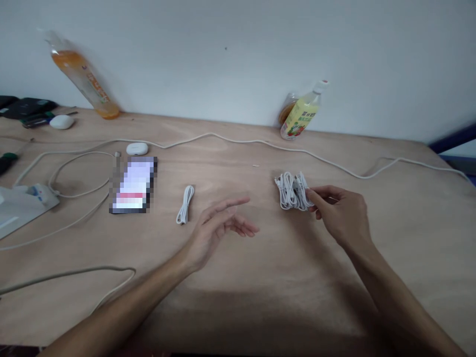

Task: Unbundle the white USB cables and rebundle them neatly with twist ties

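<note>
At the right of the table, my right hand [336,210] pinches the right side of a bunch of coiled white cables [292,191]. The bunch holds several coils packed side by side, with connector ends at its upper left. My left hand [221,225] hovers over the middle of the table, fingers apart and holding nothing. Left of it lies a single coiled white cable [185,204] on the wood, apart from the hand. Whether the right fingers grip one coil or more is hidden.
A phone [134,186] and a white earbud case [137,148] lie at left. One long white cord [260,142] crosses the table [238,297]. Along the wall stand an orange bottle [87,82] and a yellow bottle [303,114]. Tools [37,119] are far left.
</note>
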Demonstrator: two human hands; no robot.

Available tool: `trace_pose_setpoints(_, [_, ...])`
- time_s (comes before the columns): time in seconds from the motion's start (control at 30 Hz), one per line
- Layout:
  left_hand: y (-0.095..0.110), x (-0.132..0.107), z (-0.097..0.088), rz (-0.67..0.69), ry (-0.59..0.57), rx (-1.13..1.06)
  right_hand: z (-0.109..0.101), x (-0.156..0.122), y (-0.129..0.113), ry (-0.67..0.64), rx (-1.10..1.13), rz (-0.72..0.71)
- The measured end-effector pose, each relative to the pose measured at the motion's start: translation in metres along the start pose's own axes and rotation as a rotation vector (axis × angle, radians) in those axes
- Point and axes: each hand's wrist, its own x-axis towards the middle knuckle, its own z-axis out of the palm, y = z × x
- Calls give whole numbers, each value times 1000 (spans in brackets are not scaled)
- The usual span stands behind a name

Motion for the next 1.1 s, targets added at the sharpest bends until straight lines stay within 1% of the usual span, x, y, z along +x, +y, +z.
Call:
trace_pose_setpoints(0.17, [-1, 0, 0, 6, -9, 9, 8, -2, 6, 116, -233, -199])
trace_pose_setpoints(0.27, [0, -1, 0, 9, -8, 24, 12, 0, 13, 155, -348, -307])
trace_pose_setpoints(0.43, [0, 0, 2, 14, -13, 46, 17, -1, 15, 176, -381, -398])
trace_pose_setpoints(0.67, [-1, -1, 1, 4, -26, 99, 17, -2, 13, 152, -363, -378])
trace_pose_setpoints(0.87, [-3, -2, 0, 32, -51, 212, 16, -3, 10, 160, -304, -331])
trace_pose_setpoints(0.93, [0, -7, 4, 63, -52, 310, 16, -4, 8, 151, -291, -311])
trace_pose_setpoints(0.97, [4, -11, 7, 85, -39, 404, 15, -4, 6, 146, -284, -295])
trace_pose_setpoints(1.0, [8, -15, 11, 139, -22, 510, 13, -4, 5, 145, -274, -274])
trace_pose_setpoints(1.07, [20, -24, 18, 263, -27, 730, 8, -4, 0, 158, -251, -231])
trace_pose_setpoints(1.1, [28, -27, 20, 323, 24, 825, 4, -5, -3, 173, -237, -217])
